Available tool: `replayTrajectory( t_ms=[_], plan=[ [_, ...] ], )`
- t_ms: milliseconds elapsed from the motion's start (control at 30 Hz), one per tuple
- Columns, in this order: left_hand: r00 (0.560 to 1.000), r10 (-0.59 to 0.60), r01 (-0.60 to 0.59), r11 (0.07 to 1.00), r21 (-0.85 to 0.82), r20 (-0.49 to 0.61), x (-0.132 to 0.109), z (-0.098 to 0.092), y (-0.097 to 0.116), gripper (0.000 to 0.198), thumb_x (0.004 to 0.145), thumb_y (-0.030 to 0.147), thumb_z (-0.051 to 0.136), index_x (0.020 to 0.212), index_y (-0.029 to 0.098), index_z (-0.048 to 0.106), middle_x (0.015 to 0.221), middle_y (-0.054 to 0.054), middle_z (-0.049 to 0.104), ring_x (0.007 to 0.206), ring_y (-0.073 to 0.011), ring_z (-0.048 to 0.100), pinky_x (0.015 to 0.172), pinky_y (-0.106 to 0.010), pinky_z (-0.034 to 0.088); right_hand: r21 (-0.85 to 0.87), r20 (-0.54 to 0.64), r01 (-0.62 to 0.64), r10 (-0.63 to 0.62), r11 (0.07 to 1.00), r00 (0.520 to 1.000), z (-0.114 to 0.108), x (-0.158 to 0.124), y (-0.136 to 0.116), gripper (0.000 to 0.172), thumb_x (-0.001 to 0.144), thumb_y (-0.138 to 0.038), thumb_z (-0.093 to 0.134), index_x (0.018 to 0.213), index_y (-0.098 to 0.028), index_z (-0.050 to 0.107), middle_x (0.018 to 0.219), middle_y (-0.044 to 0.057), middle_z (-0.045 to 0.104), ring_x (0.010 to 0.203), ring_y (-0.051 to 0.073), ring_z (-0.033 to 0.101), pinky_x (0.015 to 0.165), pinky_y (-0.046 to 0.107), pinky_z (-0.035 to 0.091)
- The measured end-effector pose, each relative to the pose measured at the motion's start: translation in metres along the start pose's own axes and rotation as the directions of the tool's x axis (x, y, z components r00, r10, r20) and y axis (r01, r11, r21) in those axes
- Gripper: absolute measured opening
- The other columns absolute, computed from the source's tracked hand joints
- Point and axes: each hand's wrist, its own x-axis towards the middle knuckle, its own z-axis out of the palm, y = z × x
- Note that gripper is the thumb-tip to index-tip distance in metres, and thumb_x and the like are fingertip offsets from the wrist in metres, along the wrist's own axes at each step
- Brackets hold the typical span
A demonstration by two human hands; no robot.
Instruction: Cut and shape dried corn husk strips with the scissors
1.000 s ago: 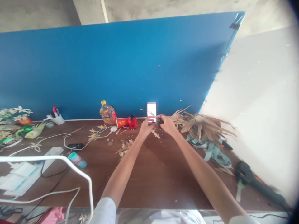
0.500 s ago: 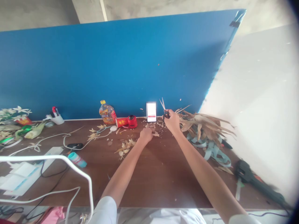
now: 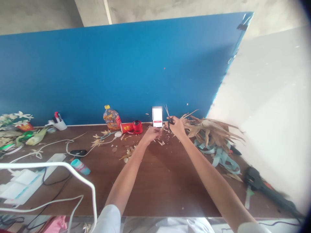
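My right hand (image 3: pixel 177 127) is closed round the black handles of a pair of scissors (image 3: pixel 168 115), whose blades point up and away. My left hand (image 3: pixel 151 133) is raised off the brown table (image 3: pixel 155 181) and pinches a small strip of dried husk (image 3: pixel 160 129) right next to the scissors. Cut husk scraps (image 3: pixel 130 152) lie on the table below and to the left of my hands. A heap of dried corn husks (image 3: pixel 211 129) lies just right of my right hand.
A white phone (image 3: pixel 157 116) leans on the blue board behind my hands. Left of it stand a red cup with a tape roll (image 3: pixel 132 127) and a juice bottle (image 3: pixel 111 117). Teal straps (image 3: pixel 220 157) and a black glue gun (image 3: pixel 262 186) lie right; cables and a teal tube (image 3: pixel 80 166) lie left.
My left hand went down to the scraps on the table, then came back up with a husk piece. My right hand lifted the scissors away and returned close to the left.
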Motion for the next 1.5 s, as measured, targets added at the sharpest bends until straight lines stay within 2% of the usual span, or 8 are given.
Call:
replayTrajectory(
  t_ms=[100, 233, 567, 833, 933, 1100, 1333, 1500],
  plan=[
    [0.998, 0.040, -0.044, 0.995, -0.091, -0.047, -0.002, 0.000, 0.007, 0.026, 0.073, 0.034, 0.070, 0.083, 0.011, 0.062, 0.077, -0.008, 0.069, 0.062, -0.0130, 0.062, 0.061, -0.024, 0.047, 0.017, 0.072, 0.038, -0.039, 0.999, 0.997, 0.001, -0.001, -0.003, 0.041, 0.071, -0.035, 0.059, 0.107, -0.017, 0.063, 0.076, 0.003, 0.067, 0.060, 0.015, 0.056, 0.052, 0.024, 0.039],
    [0.994, 0.078, -0.084, 0.992, -0.092, -0.073, -0.002, 0.001, 0.011, 0.033, 0.077, 0.043, 0.064, 0.080, 0.010, 0.063, 0.076, -0.009, 0.069, 0.061, -0.0142, 0.063, 0.058, -0.024, 0.046, 0.063, 0.133, 0.067, -0.075, 0.996, 0.988, 0.006, -0.002, -0.003, 0.044, 0.069, -0.032, 0.062, 0.110, -0.016, 0.061, 0.075, 0.003, 0.067, 0.062, 0.015, 0.057, 0.055, 0.024, 0.040],
    [0.993, 0.098, -0.100, 0.994, -0.040, -0.059, -0.008, 0.007, 0.017, 0.020, 0.086, 0.022, 0.045, 0.077, 0.012, 0.060, 0.070, -0.006, 0.065, 0.060, -0.0137, 0.062, 0.059, -0.025, 0.044, 0.082, 0.172, 0.101, -0.114, 0.991, 0.978, 0.013, -0.003, 0.000, 0.046, 0.066, -0.021, 0.056, 0.111, -0.017, 0.062, 0.069, 0.001, 0.065, 0.055, 0.013, 0.053, 0.047, 0.022, 0.036],
    [0.997, 0.080, -0.077, 0.990, -0.121, 0.014, -0.009, 0.011, 0.017, 0.025, 0.087, 0.036, 0.049, 0.077, 0.014, 0.055, 0.061, 0.001, 0.049, 0.055, -0.0109, 0.053, 0.058, -0.024, 0.041, 0.237, 0.213, -0.065, 0.013, 0.969, 0.977, 0.009, 0.000, 0.000, 0.056, 0.062, -0.022, 0.065, 0.117, -0.017, 0.058, 0.070, 0.002, 0.066, 0.053, 0.012, 0.053, 0.046, 0.021, 0.037],
    [0.988, 0.157, -0.153, 0.977, -0.147, 0.012, -0.010, 0.013, 0.017, 0.035, 0.087, 0.048, 0.047, 0.079, 0.015, 0.055, 0.059, 0.003, 0.042, 0.053, -0.0098, 0.047, 0.055, -0.024, 0.040, 0.317, 0.212, -0.143, 0.077, 0.938, 0.974, 0.006, 0.002, -0.001, 0.058, 0.059, -0.025, 0.070, 0.116, -0.017, 0.058, 0.070, 0.002, 0.066, 0.055, 0.013, 0.055, 0.045, 0.021, 0.038],
    [0.955, 0.291, -0.286, 0.955, -0.084, 0.060, -0.011, 0.013, 0.018, 0.042, 0.080, 0.057, 0.054, 0.078, 0.014, 0.054, 0.063, 0.001, 0.048, 0.056, -0.0098, 0.047, 0.057, -0.024, 0.040, 0.396, 0.220, -0.253, 0.176, 0.883, 0.960, 0.002, 0.003, -0.005, 0.060, 0.057, -0.030, 0.075, 0.114, -0.018, 0.059, 0.065, 0.000, 0.064, 0.052, 0.013, 0.055, 0.040, 0.019, 0.034],
    [0.913, 0.387, -0.388, 0.921, -0.017, 0.129, -0.020, 0.012, 0.029, 0.035, 0.075, 0.046, 0.062, 0.065, 0.014, 0.052, 0.062, -0.001, 0.055, 0.059, -0.0109, 0.050, 0.061, -0.024, 0.040, 0.378, 0.216, -0.240, 0.167, 0.894, 0.962, 0.004, 0.004, -0.003, 0.056, 0.056, -0.032, 0.078, 0.107, -0.017, 0.060, 0.064, -0.001, 0.063, 0.047, 0.010, 0.050, 0.041, 0.020, 0.035],
    [0.932, 0.362, -0.363, 0.929, 0.064, 0.030, -0.023, 0.015, 0.031, 0.030, 0.074, 0.042, 0.063, 0.066, 0.014, 0.056, 0.063, -0.003, 0.060, 0.061, -0.0122, 0.053, 0.060, -0.024, 0.040, 0.380, 0.204, -0.205, 0.134, 0.902, 0.970, 0.006, 0.002, -0.003, 0.057, 0.056, -0.033, 0.078, 0.107, -0.016, 0.059, 0.063, -0.001, 0.062, 0.049, 0.011, 0.051, 0.044, 0.022, 0.039]
  ],
)
